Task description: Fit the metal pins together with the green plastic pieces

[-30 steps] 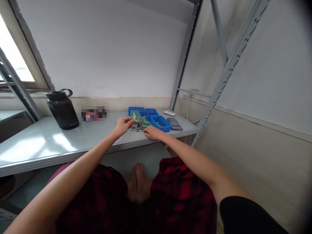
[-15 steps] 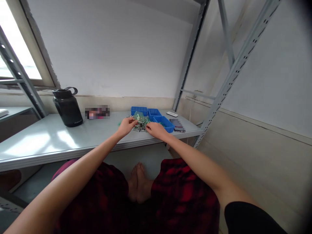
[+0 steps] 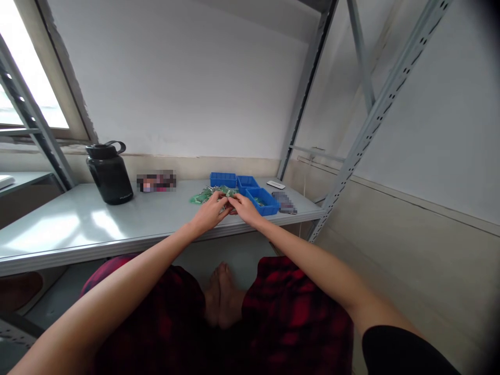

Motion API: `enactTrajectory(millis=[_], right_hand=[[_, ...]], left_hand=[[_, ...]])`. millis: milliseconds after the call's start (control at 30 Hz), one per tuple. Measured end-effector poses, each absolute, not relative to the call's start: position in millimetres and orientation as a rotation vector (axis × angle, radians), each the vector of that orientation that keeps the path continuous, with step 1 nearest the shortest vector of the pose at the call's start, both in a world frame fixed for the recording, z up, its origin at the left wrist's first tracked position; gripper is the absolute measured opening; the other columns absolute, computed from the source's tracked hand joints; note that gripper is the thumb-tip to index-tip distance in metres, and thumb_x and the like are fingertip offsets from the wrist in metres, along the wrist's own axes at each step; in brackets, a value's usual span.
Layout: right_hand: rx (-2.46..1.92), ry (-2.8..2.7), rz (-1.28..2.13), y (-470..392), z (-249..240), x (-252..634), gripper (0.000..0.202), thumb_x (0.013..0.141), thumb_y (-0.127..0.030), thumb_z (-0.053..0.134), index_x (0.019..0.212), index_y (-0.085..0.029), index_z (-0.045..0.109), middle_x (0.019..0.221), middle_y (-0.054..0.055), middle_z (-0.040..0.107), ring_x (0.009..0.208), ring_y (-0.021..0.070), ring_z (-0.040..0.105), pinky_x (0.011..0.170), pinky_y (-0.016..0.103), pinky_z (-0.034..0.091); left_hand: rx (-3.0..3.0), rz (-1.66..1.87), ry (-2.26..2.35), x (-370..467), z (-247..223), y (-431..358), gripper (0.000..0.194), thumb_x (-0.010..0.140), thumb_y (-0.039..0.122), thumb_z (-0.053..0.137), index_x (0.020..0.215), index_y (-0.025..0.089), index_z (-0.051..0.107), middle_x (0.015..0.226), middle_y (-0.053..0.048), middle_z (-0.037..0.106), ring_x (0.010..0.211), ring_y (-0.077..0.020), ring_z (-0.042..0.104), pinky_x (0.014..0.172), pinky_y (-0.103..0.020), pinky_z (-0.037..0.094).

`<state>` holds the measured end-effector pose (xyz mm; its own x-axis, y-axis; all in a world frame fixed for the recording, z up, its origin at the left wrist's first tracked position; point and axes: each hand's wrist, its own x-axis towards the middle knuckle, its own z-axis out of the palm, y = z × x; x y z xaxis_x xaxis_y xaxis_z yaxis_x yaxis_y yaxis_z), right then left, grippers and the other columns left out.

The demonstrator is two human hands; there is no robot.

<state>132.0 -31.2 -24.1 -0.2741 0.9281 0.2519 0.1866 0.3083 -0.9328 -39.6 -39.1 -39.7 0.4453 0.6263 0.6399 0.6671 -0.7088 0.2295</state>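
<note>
My left hand (image 3: pixel 213 211) and my right hand (image 3: pixel 246 209) meet over the front part of the table, fingertips close together. Between them they pinch a small translucent green plastic bag (image 3: pixel 229 192); its contents are too small to make out. Behind and under the fingers lies a pile of small metal pieces mixed with green plastic (image 3: pixel 203 196), partly covered by my hands. Just right of my right hand stands a blue bin (image 3: pixel 269 210) with small greenish items inside.
Two more blue bins, one at the back (image 3: pixel 223 180) and one beside it (image 3: pixel 247 183), stand behind the pile. A phone-like item (image 3: pixel 284 202) and a white object (image 3: pixel 276 184) lie at right. A dark bottle (image 3: pixel 110 174) stands at left. Metal shelf posts (image 3: pixel 347 166) frame the table.
My left hand has moved right and my right hand slightly left, so they now meet. The green bag, earlier raised in my left hand, is lower and between both hands.
</note>
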Motion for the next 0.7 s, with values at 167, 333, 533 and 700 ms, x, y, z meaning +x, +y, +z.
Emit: enactTrajectory(millis=[167, 333, 533, 700], right_hand=[[-1.081, -1.625, 1.039, -24, -12, 142, 0.014, 0.092, -0.029, 0.056, 0.095, -0.018, 0.065, 0.102, 0.007, 0.071, 0.091, 0.0193, 0.068, 0.076, 0.032, 0.058], [-1.089, -1.594, 1.132, -34, 11, 149, 0.012, 0.094, -0.022, 0.052, 0.094, -0.017, 0.062, 0.092, 0.007, 0.071, 0.081, 0.0179, 0.070, 0.069, 0.029, 0.058], [-1.090, -1.606, 1.168, -45, 16, 153, 0.012, 0.096, -0.022, 0.051, 0.095, -0.016, 0.061, 0.090, 0.006, 0.071, 0.078, 0.0165, 0.070, 0.067, 0.028, 0.057], [-1.170, -1.662, 1.094, -46, 8, 154, 0.014, 0.098, -0.024, 0.049, 0.086, -0.018, 0.054, 0.082, 0.004, 0.068, 0.064, 0.0138, 0.065, 0.055, 0.024, 0.051]], left_hand=[[-2.681, -1.302, -1.190, -33, -39, -39, 0.024, 0.098, 0.040, 0.049, 0.101, 0.019, 0.062, 0.122, -0.013, 0.054, 0.118, -0.0264, 0.055, 0.098, -0.042, 0.047], [-2.531, -1.849, -1.569, -25, -31, -41, 0.026, 0.094, 0.038, 0.054, 0.112, 0.019, 0.055, 0.108, -0.009, 0.062, 0.098, -0.0202, 0.062, 0.084, -0.033, 0.050], [-2.686, -2.047, -1.632, -24, -22, -44, 0.026, 0.088, 0.043, 0.054, 0.090, 0.018, 0.061, 0.078, -0.004, 0.066, 0.077, -0.0195, 0.064, 0.076, -0.032, 0.050], [-2.648, -2.032, -1.641, -24, -23, -44, 0.027, 0.084, 0.044, 0.057, 0.081, 0.018, 0.062, 0.073, -0.004, 0.067, 0.072, -0.0204, 0.063, 0.073, -0.033, 0.050]])
